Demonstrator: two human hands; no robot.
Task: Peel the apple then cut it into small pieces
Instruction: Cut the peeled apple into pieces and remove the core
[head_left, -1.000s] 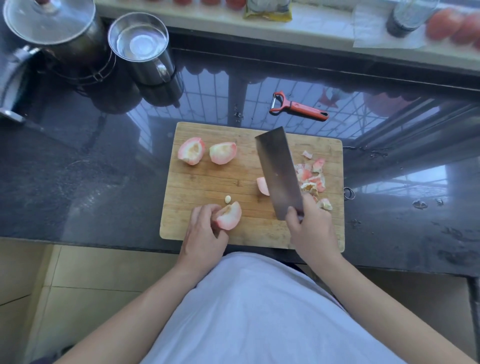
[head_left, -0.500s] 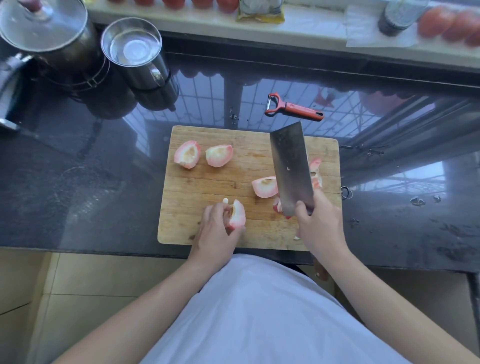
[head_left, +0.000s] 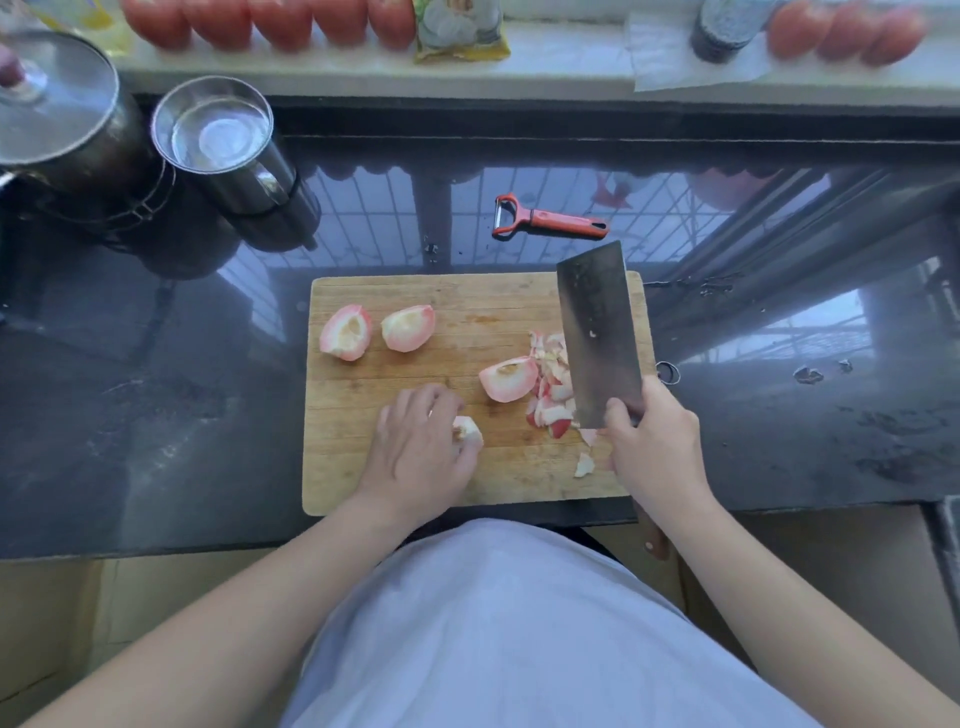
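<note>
Gripping the broad steel cleaver (head_left: 597, 332) by its handle, the right hand (head_left: 655, 447) is holding it up over the bamboo cutting board (head_left: 415, 499), having swung it rightward off the pile of small pieces (head_left: 550, 384). Left hand (head_left: 421, 447) is curling over a pale pink apple wedge (head_left: 467, 431), now tucked under the fingers ready for slicing; three smooth, rounded wedges are waiting.

Left hand (head_left: 415, 447) on apple piece (head_left: 467, 431); cleaver (head_left: 597, 332) in right hand (head_left: 652, 447)

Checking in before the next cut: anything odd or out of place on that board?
Nothing damaged. Small scraps are heaped beside the cleaver, with one loose bit near the cutting board's front edge.
</note>
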